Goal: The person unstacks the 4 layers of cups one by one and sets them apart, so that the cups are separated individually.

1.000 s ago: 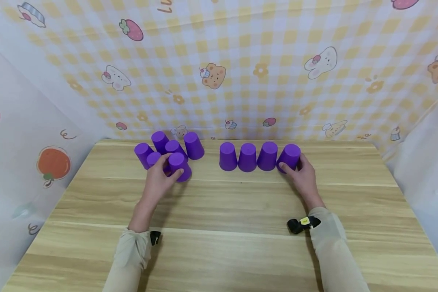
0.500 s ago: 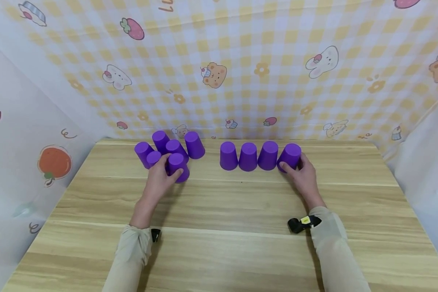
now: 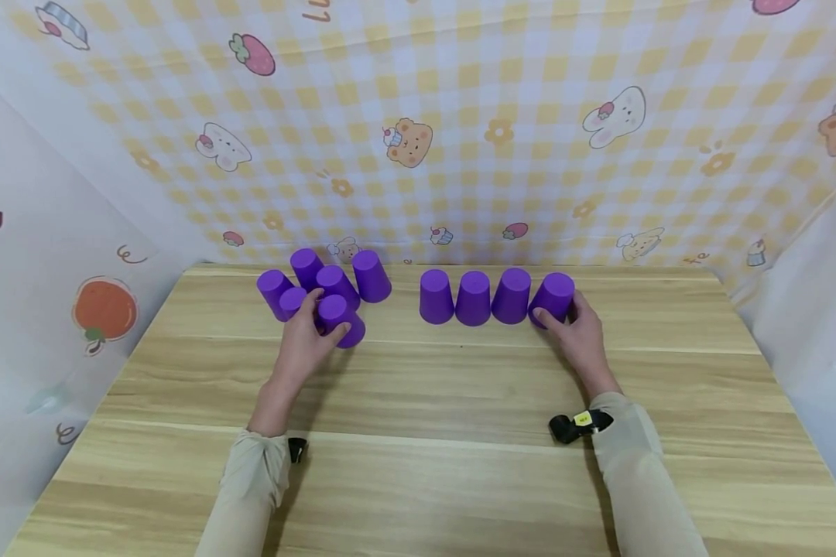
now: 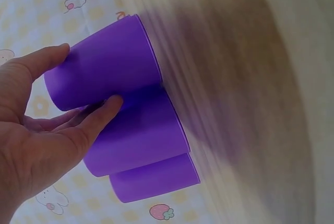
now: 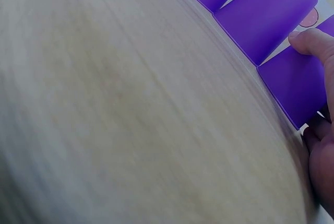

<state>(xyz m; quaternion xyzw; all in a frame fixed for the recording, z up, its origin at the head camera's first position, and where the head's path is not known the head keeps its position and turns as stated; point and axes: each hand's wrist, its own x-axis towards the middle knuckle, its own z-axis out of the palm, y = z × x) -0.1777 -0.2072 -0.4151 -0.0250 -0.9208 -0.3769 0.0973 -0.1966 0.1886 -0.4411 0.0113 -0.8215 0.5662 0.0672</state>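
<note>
Purple plastic cups stand upside down in two groups. My left hand (image 3: 298, 344) grips the front cup (image 3: 344, 323) of the left cluster, thumb on the near side and fingers behind. In the left wrist view this held cup (image 4: 102, 62) sits against another purple cup (image 4: 138, 135), its rim on or very near the table. On the other side, my right hand (image 3: 580, 334) holds the rightmost cup (image 3: 553, 295) of a straight row. The right wrist view shows the thumb over that cup (image 5: 293, 85), its rim meeting the neighbouring cup (image 5: 269, 15); the fingertips are mostly hidden.
Several more cups (image 3: 371, 277) form the left cluster, and a row of cups (image 3: 436, 298) stands right of a gap. Behind the wooden table (image 3: 418, 480) hangs a checked cloth (image 3: 460, 178). A black wrist camera (image 3: 580, 425) is strapped at the right cuff.
The cup in my left hand has shifted and tilted slightly, its top leaning a little left. My right hand and the row of cups look the same.
</note>
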